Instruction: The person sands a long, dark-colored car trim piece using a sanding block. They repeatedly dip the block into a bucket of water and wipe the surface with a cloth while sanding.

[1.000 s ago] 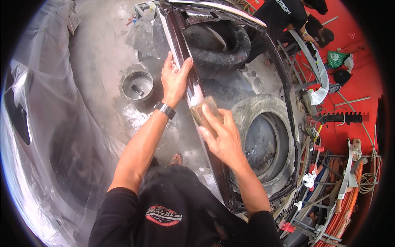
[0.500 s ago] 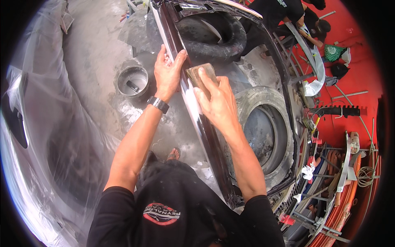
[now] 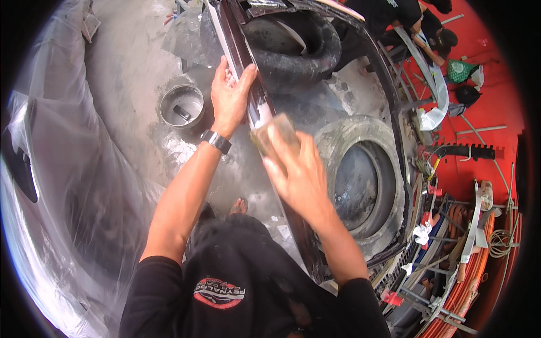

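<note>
Hands on the dark car panel [image 3: 236,39], which stands on edge and runs from the top of the view down past the person's waist. Left hand [image 3: 230,96] is wrapped over the panel's upper edge, fingers curled on it, thumb on the near face; a watch [image 3: 216,141] sits on that wrist. Right hand [image 3: 296,174] lies just below the left on the same edge, fingers nearly flat and pressing a pale sanding block [image 3: 274,135] against the glossy face. Block touches the panel; a lighter, dulled patch shows just above it.

Judgement on the sanding stroke: keep the block flat to the surface, not tipped on a corner, and run it along the panel's length with even pressure. Left hand looks best kept close above the block to stop the panel flexing or rocking. Main risk is cutting through on the sharp edge.

Left of the panel: a metal bucket [image 3: 181,106] on the wet concrete floor [image 3: 129,67], clear plastic sheet [image 3: 67,186] further left. Right of the panel: two tyres [image 3: 360,180] on the ground, then red floor [image 3: 490,96] with another person [image 3: 406,17] bent over a white part.
</note>
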Motion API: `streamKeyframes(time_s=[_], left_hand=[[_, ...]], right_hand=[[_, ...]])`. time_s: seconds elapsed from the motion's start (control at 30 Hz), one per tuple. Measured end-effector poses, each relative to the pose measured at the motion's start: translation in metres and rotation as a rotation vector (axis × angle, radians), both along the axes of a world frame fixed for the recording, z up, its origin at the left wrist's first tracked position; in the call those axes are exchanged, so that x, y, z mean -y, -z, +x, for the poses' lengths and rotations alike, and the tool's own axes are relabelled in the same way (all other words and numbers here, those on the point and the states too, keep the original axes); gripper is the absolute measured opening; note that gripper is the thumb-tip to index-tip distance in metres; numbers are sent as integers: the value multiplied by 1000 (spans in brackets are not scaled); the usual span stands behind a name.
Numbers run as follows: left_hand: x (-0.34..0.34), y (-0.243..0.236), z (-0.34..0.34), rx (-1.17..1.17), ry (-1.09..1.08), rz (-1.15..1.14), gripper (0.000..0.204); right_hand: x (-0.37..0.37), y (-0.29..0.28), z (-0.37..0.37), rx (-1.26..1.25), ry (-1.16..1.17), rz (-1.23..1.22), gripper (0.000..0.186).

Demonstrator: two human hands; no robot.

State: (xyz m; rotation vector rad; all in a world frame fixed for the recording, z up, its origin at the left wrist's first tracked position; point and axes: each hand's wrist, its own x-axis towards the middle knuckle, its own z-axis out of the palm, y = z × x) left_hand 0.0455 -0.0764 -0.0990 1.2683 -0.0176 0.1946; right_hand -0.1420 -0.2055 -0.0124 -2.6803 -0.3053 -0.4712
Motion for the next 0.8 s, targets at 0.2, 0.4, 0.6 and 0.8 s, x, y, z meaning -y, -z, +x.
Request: streamKeyframes(time_s=[0.2,0.4,0.6,0.8], left_hand=[[0,-17,-9,-43,53,-108,89],[1,-11,-7,-77,28,29,90],[-3,-12,-8,-44,70,-69,90],[1,-20,-12,-63,73,-153,92]], right_hand=[[1,-2,21,-15,35,14,61],[6,-6,10,-34,59,36,61],[1,-4,-10,-22,25,37,57],[4,-9,37,-110,156,116,56]])
